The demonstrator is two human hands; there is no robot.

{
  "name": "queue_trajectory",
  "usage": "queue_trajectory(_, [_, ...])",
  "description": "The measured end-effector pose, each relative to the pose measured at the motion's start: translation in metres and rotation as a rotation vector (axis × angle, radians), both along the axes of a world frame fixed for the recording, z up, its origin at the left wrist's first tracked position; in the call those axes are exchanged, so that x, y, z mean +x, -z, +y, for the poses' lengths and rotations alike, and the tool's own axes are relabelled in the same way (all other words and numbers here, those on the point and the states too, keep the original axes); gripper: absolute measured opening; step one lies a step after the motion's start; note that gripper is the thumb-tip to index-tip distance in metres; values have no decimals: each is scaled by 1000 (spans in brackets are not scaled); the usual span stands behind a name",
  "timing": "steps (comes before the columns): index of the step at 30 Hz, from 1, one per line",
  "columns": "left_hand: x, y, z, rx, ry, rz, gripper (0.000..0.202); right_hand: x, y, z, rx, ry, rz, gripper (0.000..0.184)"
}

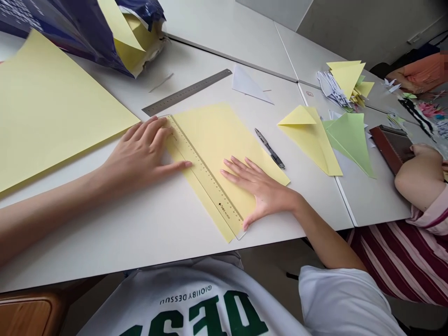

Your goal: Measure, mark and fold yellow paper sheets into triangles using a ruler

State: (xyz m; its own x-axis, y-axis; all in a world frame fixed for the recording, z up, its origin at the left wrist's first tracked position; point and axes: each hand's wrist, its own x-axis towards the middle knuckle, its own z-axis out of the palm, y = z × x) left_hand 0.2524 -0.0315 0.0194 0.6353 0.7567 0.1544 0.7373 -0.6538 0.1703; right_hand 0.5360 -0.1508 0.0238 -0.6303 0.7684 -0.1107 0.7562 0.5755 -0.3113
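Observation:
A yellow paper sheet (224,140) lies on the white table (147,224) in front of me. A clear plastic ruler (206,179) runs diagonally across its left part. My left hand (142,151) lies flat on the upper end of the ruler and the paper's left edge, fingers stretched out. My right hand (261,189) rests flat on the paper to the right of the ruler, fingers spread, thumb at the ruler's lower end. Neither hand grips anything. A black pen (269,148) lies just beyond my right hand's fingertips.
A metal ruler (187,92) lies behind the sheet. A large yellow sheet (49,107) is at left, a dark blue bag (87,32) of yellow paper behind it. Folded yellow (311,135) and green (350,140) papers lie right. Another person's arm (416,175) rests at the right edge.

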Motion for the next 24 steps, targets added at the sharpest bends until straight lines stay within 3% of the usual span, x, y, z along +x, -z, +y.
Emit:
queue_trajectory(15, [8, -9, -1, -123, -20, 83, 114, 3, -9, -8, -65, -19, -59, 134])
queue_trajectory(24, [10, -12, -3, -136, -22, 71, 112, 3, -12, -9, -89, -10, -48, 114])
